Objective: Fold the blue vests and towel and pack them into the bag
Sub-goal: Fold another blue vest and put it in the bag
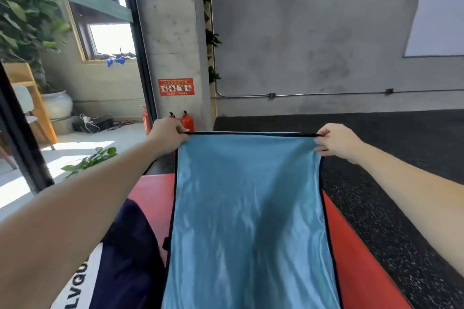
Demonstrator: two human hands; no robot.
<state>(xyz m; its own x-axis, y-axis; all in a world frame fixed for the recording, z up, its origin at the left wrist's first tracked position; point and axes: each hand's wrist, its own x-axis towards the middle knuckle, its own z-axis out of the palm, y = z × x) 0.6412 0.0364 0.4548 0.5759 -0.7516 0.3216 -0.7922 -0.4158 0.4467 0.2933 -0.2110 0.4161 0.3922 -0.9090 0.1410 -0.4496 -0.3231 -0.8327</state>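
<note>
A light blue vest (248, 221) with black trim hangs stretched out in front of me, its top edge held taut and level. My left hand (167, 134) pinches the top left corner, and my right hand (336, 142) pinches the top right corner. The cloth drops down over a red surface (356, 253) and hides most of it. A dark navy bag (125, 253) with a white band and lettering lies at the lower left, partly under my left arm.
Red fire extinguishers (187, 121) stand by a concrete pillar (170, 40) straight ahead. Dark speckled floor (391, 158) spreads to the right. A potted plant (91, 159) and a wooden chair (30, 103) are on the left by the window.
</note>
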